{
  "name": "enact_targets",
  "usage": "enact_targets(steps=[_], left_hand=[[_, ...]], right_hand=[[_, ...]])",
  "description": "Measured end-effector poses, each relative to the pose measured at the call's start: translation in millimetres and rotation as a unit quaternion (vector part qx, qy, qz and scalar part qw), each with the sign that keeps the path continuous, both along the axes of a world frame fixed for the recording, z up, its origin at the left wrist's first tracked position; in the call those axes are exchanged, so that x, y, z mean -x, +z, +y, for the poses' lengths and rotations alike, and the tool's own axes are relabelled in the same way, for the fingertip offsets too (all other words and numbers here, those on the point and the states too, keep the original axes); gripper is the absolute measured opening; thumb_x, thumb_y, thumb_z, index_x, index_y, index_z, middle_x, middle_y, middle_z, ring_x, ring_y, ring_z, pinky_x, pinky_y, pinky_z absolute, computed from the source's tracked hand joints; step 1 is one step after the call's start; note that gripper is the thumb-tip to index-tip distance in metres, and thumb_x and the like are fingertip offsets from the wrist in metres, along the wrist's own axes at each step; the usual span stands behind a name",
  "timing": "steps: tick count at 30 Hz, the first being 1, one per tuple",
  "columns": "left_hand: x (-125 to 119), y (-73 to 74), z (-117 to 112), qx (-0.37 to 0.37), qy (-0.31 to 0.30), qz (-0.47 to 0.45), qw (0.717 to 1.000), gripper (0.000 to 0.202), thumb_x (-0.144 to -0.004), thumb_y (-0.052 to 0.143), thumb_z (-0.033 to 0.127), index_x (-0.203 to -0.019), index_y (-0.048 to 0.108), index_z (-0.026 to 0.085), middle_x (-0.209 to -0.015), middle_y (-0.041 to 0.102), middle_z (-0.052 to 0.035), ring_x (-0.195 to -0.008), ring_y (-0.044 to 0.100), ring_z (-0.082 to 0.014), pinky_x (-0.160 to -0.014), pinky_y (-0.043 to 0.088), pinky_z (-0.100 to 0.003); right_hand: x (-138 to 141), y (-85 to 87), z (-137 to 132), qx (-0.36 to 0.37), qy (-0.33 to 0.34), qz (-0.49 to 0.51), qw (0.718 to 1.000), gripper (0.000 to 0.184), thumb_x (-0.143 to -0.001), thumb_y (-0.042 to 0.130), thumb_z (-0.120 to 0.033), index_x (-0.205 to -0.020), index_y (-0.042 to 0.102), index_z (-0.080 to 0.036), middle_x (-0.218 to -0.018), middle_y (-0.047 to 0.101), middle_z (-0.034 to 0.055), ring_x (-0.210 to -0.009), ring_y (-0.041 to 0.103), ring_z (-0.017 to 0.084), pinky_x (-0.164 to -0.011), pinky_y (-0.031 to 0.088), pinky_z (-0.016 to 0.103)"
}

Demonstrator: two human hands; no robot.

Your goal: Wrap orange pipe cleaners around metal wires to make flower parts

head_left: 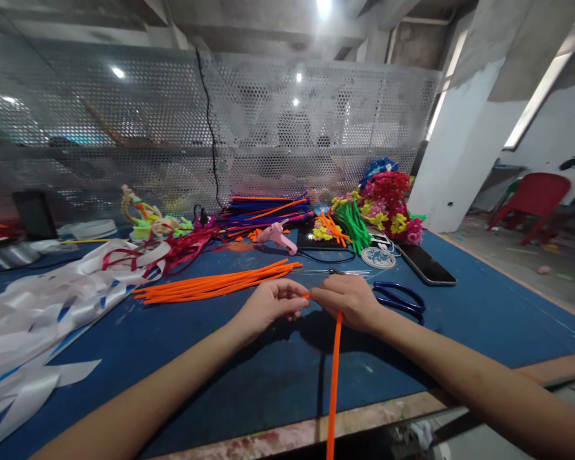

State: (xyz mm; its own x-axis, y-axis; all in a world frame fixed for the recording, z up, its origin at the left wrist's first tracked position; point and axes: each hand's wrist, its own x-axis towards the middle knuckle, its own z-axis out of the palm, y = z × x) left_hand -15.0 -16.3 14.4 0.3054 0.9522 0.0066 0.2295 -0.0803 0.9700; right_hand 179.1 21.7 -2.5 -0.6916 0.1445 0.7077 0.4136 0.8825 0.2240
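An orange pipe cleaner (334, 383) hangs from my right hand (349, 299), its long end dropping past the table's front edge. The right fingers are closed around it. My left hand (274, 300) pinches a short orange tip of it between thumb and forefinger, close beside the right fingertips. Just behind my hands lies a bundle of orange pipe cleaners (211, 284). To the right of my right hand are the blue handles of a pair of scissors (400, 299); their blades are hidden or hard to make out. Thin metal rods (311, 273) lie behind my hands.
A pink glue gun (278, 238) with a black cord stands behind the bundle. White ribbon (76, 287) spreads over the left side. Purple and orange pipe cleaners (268, 214), fuzzy colourful flowers (388, 198) and a phone (427, 264) lie farther back. A perforated metal screen (278, 134) borders the table.
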Motion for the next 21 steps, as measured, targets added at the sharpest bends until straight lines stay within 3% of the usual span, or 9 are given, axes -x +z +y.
enact_targets(steps=[2,5,7,8,9,11,14,17,21], left_hand=[[4.5,0.0,-1.2,-0.147,-0.026,0.129,0.980,0.013,-0.079,0.058,0.026,-0.087,0.062,0.016,-0.073,0.064,-0.0016,-0.065,0.058,-0.0122,-0.060,0.044,-0.022],[10.0,-1.4,-4.2,-0.372,-0.026,0.297,0.879,0.021,-0.088,0.045,0.028,-0.087,0.063,0.016,-0.083,0.065,-0.0057,-0.077,0.060,-0.0160,-0.070,0.044,-0.026],[11.5,-1.9,-5.1,-0.426,-0.004,0.364,0.828,0.028,-0.090,0.041,0.031,-0.082,0.062,0.015,-0.076,0.064,-0.0065,-0.072,0.059,-0.0167,-0.068,0.043,-0.027],[11.5,-1.7,-4.7,-0.421,0.003,0.381,0.823,0.030,-0.090,0.041,0.033,-0.079,0.062,0.015,-0.073,0.064,-0.0061,-0.069,0.059,-0.0165,-0.066,0.042,-0.026],[11.1,-1.4,-3.9,-0.397,0.002,0.386,0.833,0.031,-0.089,0.042,0.034,-0.075,0.062,0.015,-0.071,0.063,-0.0053,-0.067,0.058,-0.0160,-0.064,0.041,-0.025],[9.4,-0.3,-0.9,-0.299,-0.014,0.347,0.889,0.031,-0.087,0.046,0.036,-0.068,0.062,0.015,-0.066,0.062,-0.0029,-0.062,0.056,-0.0138,-0.059,0.038,-0.023],[6.8,0.9,3.8,-0.072,-0.045,0.198,0.976,0.032,-0.081,0.052,0.039,-0.064,0.062,0.014,-0.059,0.061,-0.0012,-0.048,0.046,-0.0092,-0.048,0.032,-0.020],[6.6,1.5,4.7,0.099,-0.067,0.077,0.990,0.035,-0.075,0.058,0.044,-0.065,0.064,0.012,-0.055,0.057,-0.0005,-0.042,0.036,-0.0056,-0.041,0.023,-0.019],[6.7,2.4,2.4,0.223,-0.064,-0.046,0.972,0.032,-0.066,0.069,0.043,-0.068,0.063,0.011,-0.050,0.046,0.0045,-0.040,0.028,-0.0026,-0.038,0.012,-0.016]], right_hand=[[1.5,-1.7,-0.9,0.002,0.006,-0.007,1.000,0.025,-0.091,0.038,-0.017,-0.082,0.061,-0.016,-0.058,0.050,-0.0006,-0.055,0.039,0.012,-0.051,0.020,0.028],[3.3,-4.1,-3.3,0.013,0.002,0.005,1.000,0.022,-0.090,0.040,-0.018,-0.082,0.061,-0.016,-0.058,0.049,-0.0009,-0.055,0.039,0.011,-0.050,0.020,0.027],[3.3,-4.7,-4.9,0.007,-0.002,0.019,1.000,0.021,-0.090,0.040,-0.018,-0.083,0.061,-0.016,-0.058,0.050,-0.0011,-0.055,0.039,0.011,-0.050,0.021,0.027],[2.9,-4.5,-5.4,-0.003,0.000,0.019,1.000,0.021,-0.090,0.040,-0.018,-0.084,0.061,-0.016,-0.058,0.050,-0.0012,-0.055,0.039,0.011,-0.050,0.021,0.027],[2.3,-3.9,-5.8,-0.017,0.004,0.015,1.000,0.021,-0.090,0.040,-0.017,-0.084,0.061,-0.016,-0.058,0.050,-0.0011,-0.055,0.039,0.011,-0.050,0.021,0.027],[1.0,-1.7,-6.2,-0.051,0.013,0.003,0.999,0.022,-0.091,0.039,-0.017,-0.085,0.060,-0.015,-0.057,0.051,-0.0010,-0.055,0.040,0.011,-0.050,0.022,0.027],[-0.6,3.0,-6.9,-0.098,0.020,-0.011,0.995,0.022,-0.092,0.039,-0.016,-0.086,0.060,-0.014,-0.057,0.051,-0.0011,-0.055,0.041,0.011,-0.050,0.022,0.027],[-1.2,6.8,-8.8,-0.122,0.018,-0.023,0.992,0.018,-0.090,0.043,-0.016,-0.084,0.060,-0.014,-0.057,0.051,-0.0016,-0.055,0.040,0.011,-0.049,0.021,0.028],[-1.4,7.5,-10.1,-0.128,0.026,-0.021,0.991,0.016,-0.089,0.046,-0.015,-0.082,0.060,-0.014,-0.057,0.051,-0.0018,-0.055,0.040,0.011,-0.049,0.020,0.028]])
